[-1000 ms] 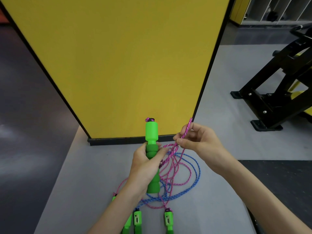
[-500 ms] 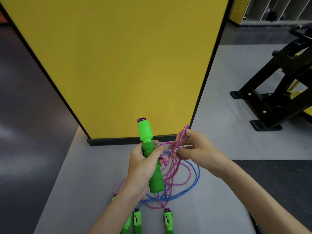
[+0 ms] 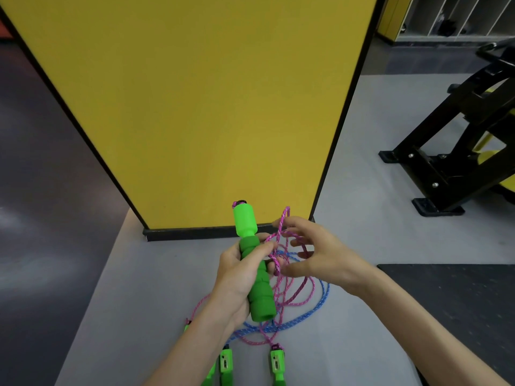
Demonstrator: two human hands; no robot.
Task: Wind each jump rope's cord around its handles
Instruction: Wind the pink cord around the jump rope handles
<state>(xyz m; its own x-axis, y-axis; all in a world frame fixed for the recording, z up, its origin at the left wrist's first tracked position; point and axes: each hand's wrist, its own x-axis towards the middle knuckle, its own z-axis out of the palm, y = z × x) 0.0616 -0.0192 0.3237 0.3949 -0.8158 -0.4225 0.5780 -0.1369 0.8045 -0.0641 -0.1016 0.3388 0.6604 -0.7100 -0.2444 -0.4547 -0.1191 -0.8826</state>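
Above a grey floor, at the foot of a tall yellow panel (image 3: 195, 107), two bare hands worked on a jump rope. The left hand (image 3: 239, 277) was closed around the middle of a bright green handle (image 3: 255, 263), which stood nearly upright, its top leaning slightly left. The right hand (image 3: 315, 254) sat just beside it, fingers spread and partly open, with loops of pink cord (image 3: 281, 232) threaded between them; one loop rose above the fingertips. Whether the pink cord already wrapped the handle could not be told. More pink cord hung down to the floor, tangled with a blue cord (image 3: 320, 302) lying in a loose coil under the hands. Three more green handles (image 3: 277, 366) lay on the floor near the bottom edge. Black gym equipment (image 3: 459, 140) stood well apart at right.
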